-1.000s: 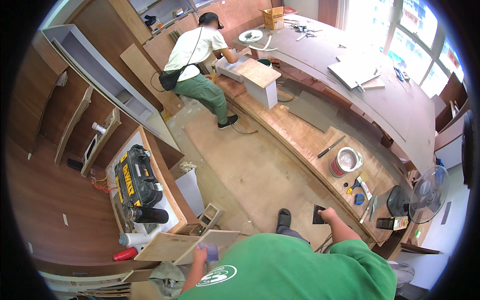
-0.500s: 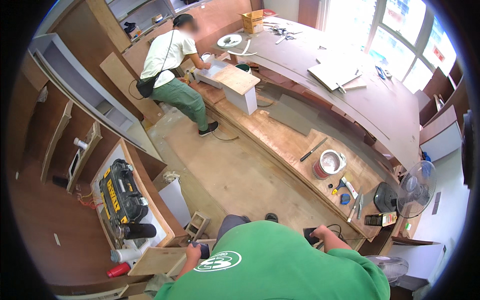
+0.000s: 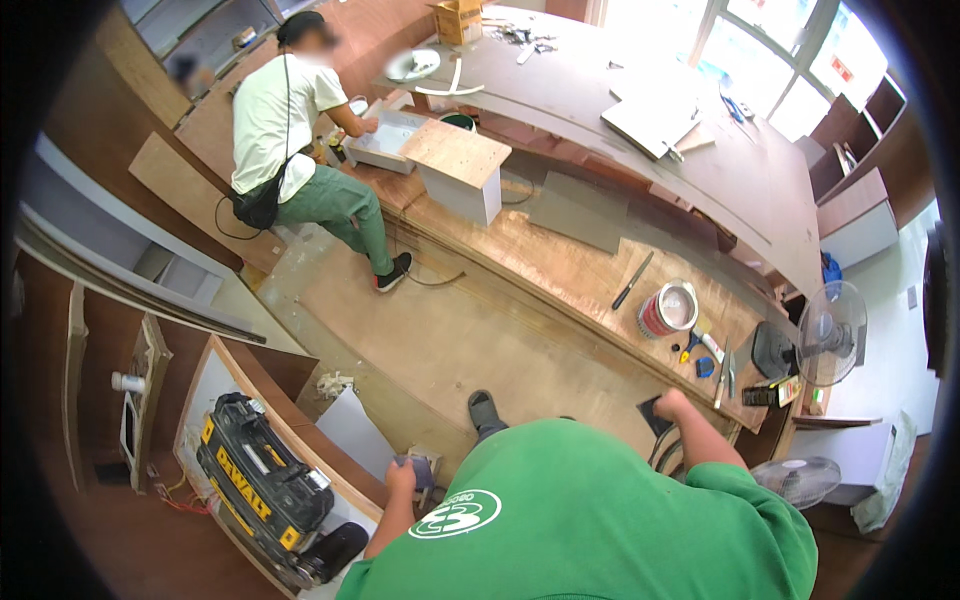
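Observation:
My left hand (image 3: 401, 480) is closed round a small grey-purple block (image 3: 421, 468), low beside my body. On the other side, my right hand (image 3: 674, 404) grips a flat dark piece (image 3: 655, 416) by its edge; its kind is hard to make out. That hand is nearest the bench (image 3: 560, 255), where an open paint can (image 3: 668, 308) stands. Close to the can lie a paintbrush (image 3: 692, 346), a blue tape measure (image 3: 705, 367), a long-bladed knife (image 3: 632, 280) and some scrapers (image 3: 724, 378). A grey slipper (image 3: 483, 411) shows on my left foot.
At far left, a co-worker (image 3: 285, 130) leans over a white drawer box (image 3: 385, 140) on the bench. A large board-topped table (image 3: 740, 200) runs behind. Left stands a black-yellow tool case (image 3: 262, 480); right, a fan (image 3: 832, 330). A white panel (image 3: 352, 430) leans near my left hand.
My view has shifted, and my left foot is now out in front. Both hands still hold their things. The co-worker stays bent over the drawer box.

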Demonstrator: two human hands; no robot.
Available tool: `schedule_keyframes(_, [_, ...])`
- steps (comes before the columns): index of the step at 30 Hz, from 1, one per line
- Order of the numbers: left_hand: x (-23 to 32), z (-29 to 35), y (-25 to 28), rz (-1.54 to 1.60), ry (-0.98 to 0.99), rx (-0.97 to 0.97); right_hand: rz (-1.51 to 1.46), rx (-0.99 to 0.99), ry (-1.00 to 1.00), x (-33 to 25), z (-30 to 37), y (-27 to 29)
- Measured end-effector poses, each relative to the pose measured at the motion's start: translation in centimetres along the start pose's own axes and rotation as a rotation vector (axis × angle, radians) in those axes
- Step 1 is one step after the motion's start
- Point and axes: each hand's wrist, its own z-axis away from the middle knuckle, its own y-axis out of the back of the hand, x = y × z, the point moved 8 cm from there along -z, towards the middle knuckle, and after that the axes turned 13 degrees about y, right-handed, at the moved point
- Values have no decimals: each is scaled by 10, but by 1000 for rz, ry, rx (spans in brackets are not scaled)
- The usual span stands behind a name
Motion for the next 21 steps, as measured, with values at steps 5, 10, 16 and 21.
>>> schedule_keyframes(5, [97,-80,27,-175,-241,-65,-466,279,-125,-93,-4,91])
schedule_keyframes(10, [225,-88,3,-148,-406,-181,-685,331,-278,-99,9,62])
schedule_keyframes(16, [321,-82,-68,-127,-391,-239,-830,285,-329,-84,-22,-15])
schedule_keyframes(21, [387,-89,-143,-15,-456,-533,-844,67,-281,-75,-74,-49])
